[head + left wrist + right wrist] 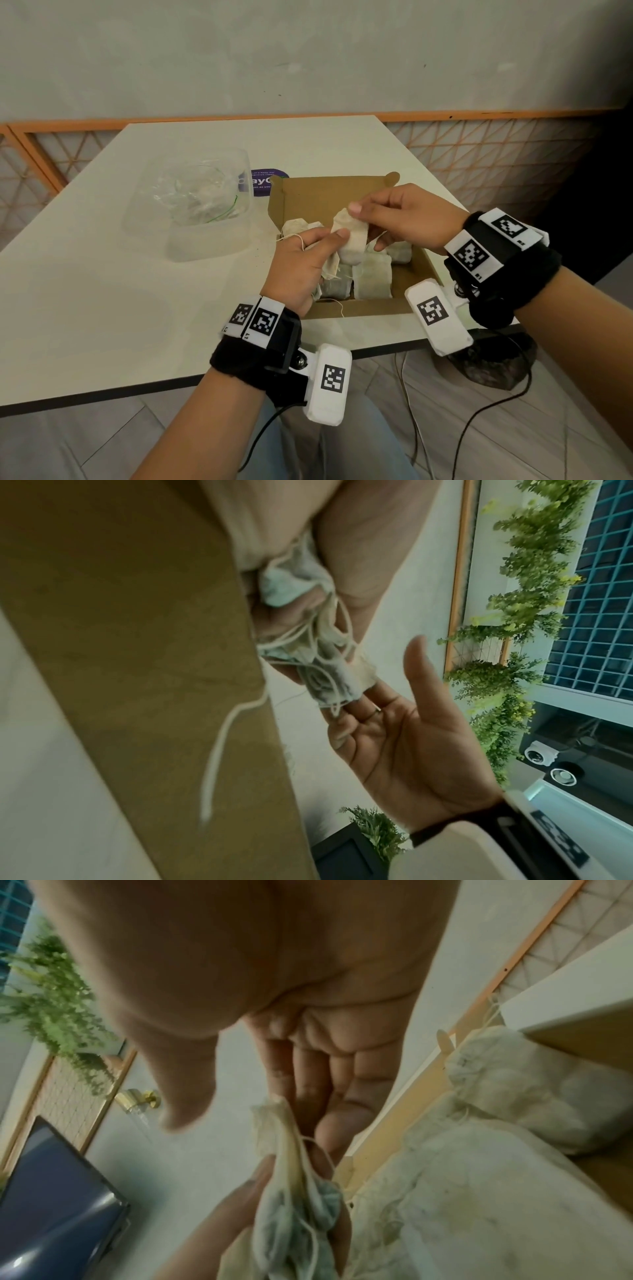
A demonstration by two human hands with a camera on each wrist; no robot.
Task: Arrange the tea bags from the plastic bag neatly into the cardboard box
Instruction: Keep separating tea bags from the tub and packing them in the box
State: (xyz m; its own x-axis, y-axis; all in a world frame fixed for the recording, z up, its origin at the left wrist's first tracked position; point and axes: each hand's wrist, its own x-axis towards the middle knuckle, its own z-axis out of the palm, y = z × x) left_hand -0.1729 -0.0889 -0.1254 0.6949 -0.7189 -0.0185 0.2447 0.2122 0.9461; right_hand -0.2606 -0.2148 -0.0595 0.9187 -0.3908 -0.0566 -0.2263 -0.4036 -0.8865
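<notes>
An open brown cardboard box point(325, 192) lies on the white table with several pale tea bags point(371, 281) laid in it. Above the box, my left hand point(329, 240) grips a small bunch of tea bags point(352, 240) with loose strings. My right hand point(363, 219) reaches to the bunch's upper end. In the left wrist view the bunch point(325, 674) touches the right hand's straight fingers point(363, 710), the thumb standing apart. The right wrist view shows the same bunch point(294, 1204) beside the bags in the box point(445, 1191). The crumpled clear plastic bag point(202, 195) lies left of the box.
The plastic bag sits inside a clear plastic tub point(205, 243). A purple round sticker point(263, 181) is on the table behind the box. The box stands close to the table's near edge point(376, 353). Cables hang below the table at the right.
</notes>
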